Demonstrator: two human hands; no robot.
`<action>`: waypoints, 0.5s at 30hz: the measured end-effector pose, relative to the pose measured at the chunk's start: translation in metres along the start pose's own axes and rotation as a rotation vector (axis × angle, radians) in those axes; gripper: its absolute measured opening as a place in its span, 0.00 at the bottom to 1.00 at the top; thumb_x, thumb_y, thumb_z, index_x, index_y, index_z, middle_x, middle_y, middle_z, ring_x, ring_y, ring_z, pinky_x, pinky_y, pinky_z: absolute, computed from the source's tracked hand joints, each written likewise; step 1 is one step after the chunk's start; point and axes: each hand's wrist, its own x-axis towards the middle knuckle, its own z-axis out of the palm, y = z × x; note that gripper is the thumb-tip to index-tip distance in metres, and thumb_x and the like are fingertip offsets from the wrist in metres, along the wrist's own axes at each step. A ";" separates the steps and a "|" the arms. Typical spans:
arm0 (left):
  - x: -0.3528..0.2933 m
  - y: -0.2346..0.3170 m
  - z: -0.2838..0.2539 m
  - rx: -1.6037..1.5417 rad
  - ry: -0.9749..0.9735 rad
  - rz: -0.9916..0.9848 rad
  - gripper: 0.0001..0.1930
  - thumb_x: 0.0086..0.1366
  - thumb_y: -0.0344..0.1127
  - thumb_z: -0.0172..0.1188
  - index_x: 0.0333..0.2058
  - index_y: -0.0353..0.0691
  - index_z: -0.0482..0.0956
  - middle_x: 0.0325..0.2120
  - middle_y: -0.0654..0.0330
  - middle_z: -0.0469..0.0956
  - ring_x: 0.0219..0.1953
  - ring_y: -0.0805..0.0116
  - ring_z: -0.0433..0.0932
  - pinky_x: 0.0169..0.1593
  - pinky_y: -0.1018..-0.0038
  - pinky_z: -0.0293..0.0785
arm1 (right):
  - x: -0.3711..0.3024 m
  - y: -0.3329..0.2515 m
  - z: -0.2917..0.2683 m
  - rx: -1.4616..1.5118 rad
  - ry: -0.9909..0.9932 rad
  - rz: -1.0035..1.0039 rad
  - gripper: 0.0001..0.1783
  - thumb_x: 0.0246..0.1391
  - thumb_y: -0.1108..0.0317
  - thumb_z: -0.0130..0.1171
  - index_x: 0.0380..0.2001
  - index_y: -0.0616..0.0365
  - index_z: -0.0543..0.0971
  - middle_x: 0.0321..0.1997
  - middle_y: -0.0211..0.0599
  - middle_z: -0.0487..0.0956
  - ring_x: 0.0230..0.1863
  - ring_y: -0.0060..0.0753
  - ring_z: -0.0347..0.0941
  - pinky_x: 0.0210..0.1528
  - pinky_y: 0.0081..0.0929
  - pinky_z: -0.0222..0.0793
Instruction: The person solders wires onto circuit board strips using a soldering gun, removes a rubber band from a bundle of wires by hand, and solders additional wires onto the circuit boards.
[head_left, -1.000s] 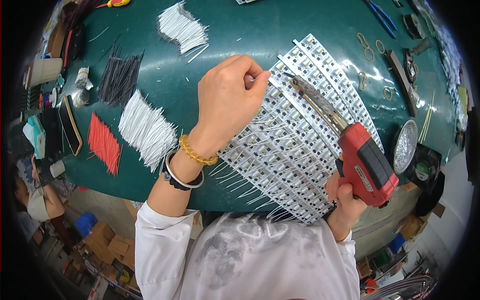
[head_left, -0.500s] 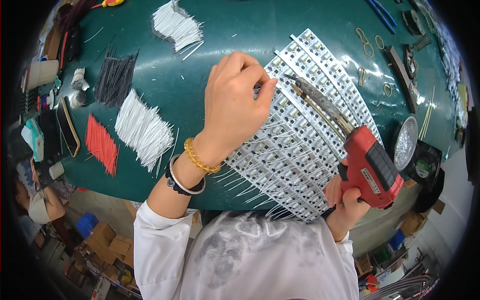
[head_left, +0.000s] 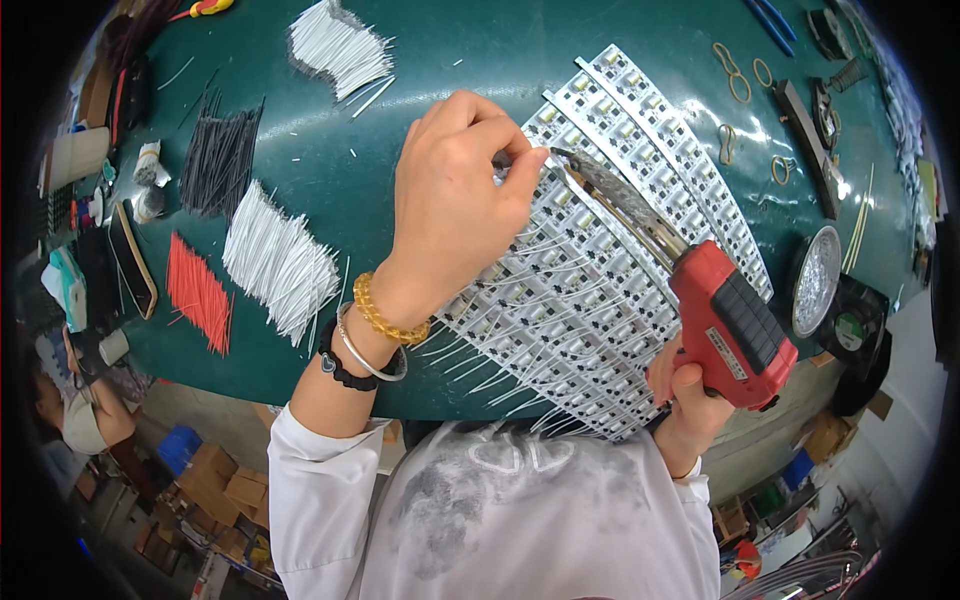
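Over the upper left edge of a panel of small white LED circuit boards point(head_left: 640, 130), my left hand point(head_left: 462, 180) is closed, thumb and forefinger pinched together. What lies between those fingertips is too small to make out. My right hand point(head_left: 692, 405) grips a red and black soldering gun point(head_left: 735, 320) by its handle. Its dark tip points up and left, close beside my left fingertips and over the boards. Thin white wires point(head_left: 490, 378) stick out from the lower left rows of the panel.
Bundles of white wires point(head_left: 280, 260), black wires point(head_left: 222, 160) and red wires point(head_left: 198, 290) lie at left; more white wires point(head_left: 340, 50) lie at the far side. At right are a round metal dish point(head_left: 816, 280), a small black fan point(head_left: 852, 325), a dark bar point(head_left: 806, 150) and rubber bands point(head_left: 738, 75).
The soldering gun's tip has moved slightly left, nearer my left fingertips. My left hand has shifted a little left and away from me, still pinched. The whole view has drifted slightly.
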 end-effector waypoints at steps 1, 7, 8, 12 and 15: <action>0.000 0.000 0.000 0.004 -0.002 0.000 0.06 0.50 0.27 0.66 0.23 0.31 0.78 0.27 0.59 0.75 0.25 0.70 0.72 0.30 0.77 0.68 | -0.001 0.004 -0.003 0.002 0.001 -0.001 0.34 0.50 0.46 0.62 0.40 0.71 0.67 0.11 0.29 0.65 0.09 0.20 0.59 0.13 0.19 0.56; 0.003 0.000 0.000 -0.003 -0.005 0.007 0.07 0.50 0.28 0.66 0.23 0.31 0.79 0.27 0.59 0.75 0.25 0.70 0.72 0.30 0.77 0.68 | -0.007 0.005 -0.010 0.139 0.062 -0.046 0.22 0.49 0.60 0.66 0.38 0.67 0.72 0.20 0.32 0.72 0.18 0.21 0.65 0.20 0.20 0.59; 0.003 0.001 0.000 -0.001 -0.003 0.010 0.07 0.50 0.28 0.66 0.23 0.31 0.79 0.27 0.59 0.75 0.25 0.70 0.72 0.30 0.77 0.68 | -0.005 0.001 -0.009 0.192 0.028 -0.053 0.24 0.49 0.59 0.66 0.39 0.68 0.71 0.21 0.32 0.72 0.18 0.21 0.65 0.20 0.20 0.59; 0.000 0.000 -0.002 -0.023 -0.001 -0.023 0.06 0.50 0.30 0.65 0.21 0.34 0.78 0.26 0.59 0.73 0.29 0.65 0.72 0.34 0.72 0.67 | -0.008 0.005 -0.010 0.186 0.008 -0.010 0.29 0.48 0.55 0.68 0.42 0.69 0.70 0.19 0.32 0.71 0.17 0.22 0.65 0.19 0.21 0.59; 0.001 0.003 -0.003 -0.046 0.016 0.010 0.07 0.50 0.30 0.64 0.20 0.36 0.77 0.25 0.58 0.72 0.31 0.59 0.71 0.38 0.66 0.67 | -0.009 -0.003 -0.006 0.192 0.062 -0.013 0.32 0.47 0.52 0.68 0.42 0.69 0.69 0.18 0.31 0.70 0.15 0.21 0.63 0.17 0.20 0.56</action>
